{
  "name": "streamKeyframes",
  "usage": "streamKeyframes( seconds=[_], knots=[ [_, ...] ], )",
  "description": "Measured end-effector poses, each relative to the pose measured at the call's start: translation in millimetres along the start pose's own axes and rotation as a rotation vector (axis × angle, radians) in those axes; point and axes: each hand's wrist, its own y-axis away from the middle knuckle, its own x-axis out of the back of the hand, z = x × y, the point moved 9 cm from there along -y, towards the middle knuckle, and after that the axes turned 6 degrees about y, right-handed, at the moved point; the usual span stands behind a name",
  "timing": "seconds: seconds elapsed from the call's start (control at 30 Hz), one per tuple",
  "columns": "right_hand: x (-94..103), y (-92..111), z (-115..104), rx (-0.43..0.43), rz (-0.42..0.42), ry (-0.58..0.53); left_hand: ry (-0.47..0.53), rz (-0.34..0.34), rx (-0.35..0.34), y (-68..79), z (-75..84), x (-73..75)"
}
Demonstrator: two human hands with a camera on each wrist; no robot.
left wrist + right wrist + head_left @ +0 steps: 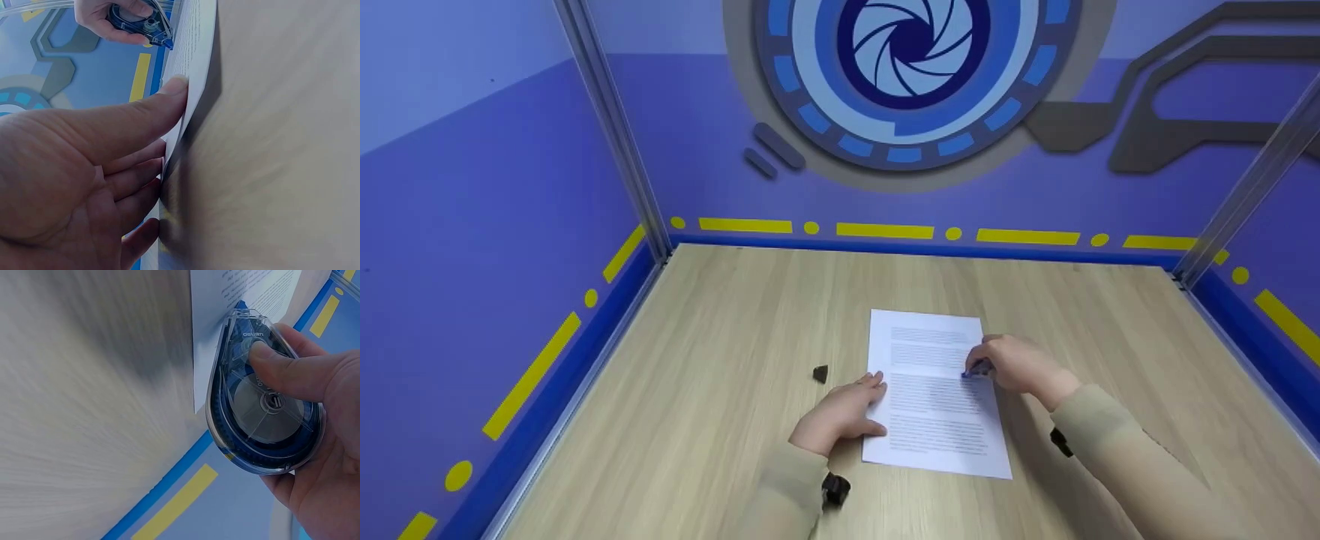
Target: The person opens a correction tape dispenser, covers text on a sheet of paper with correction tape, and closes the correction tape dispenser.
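Observation:
A sheet of printed paper [934, 450] lies on the wooden table. My right hand [1020, 364] grips a blue, clear-cased correction tape [264, 405], thumb on one face and fingers behind it. Its blue tip [241, 305] is at the printed lines near the sheet's right side; whether it touches the paper I cannot tell. At the sheet's left edge rests my left hand [844, 412], its fingers extended. In the left wrist view, the thumb [169, 93] lies on the paper, and that edge stands slightly off the table.
A small black piece [820, 373] lies on the table [720, 337] left of the sheet. Blue-purple panels [690, 150] with yellow markings wall the table at the back and both sides. Metal posts [619, 127] stand at the rear corners.

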Motion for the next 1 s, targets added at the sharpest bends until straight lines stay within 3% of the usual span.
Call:
streamKeyframes(
  seconds=[1.0],
  knots=[
    [1.1, 4.9, 7.5, -0.029, -0.003, 0.001, 0.004, 0.002, -0.007, 0.3, -0.5, 0.4]
  ],
)
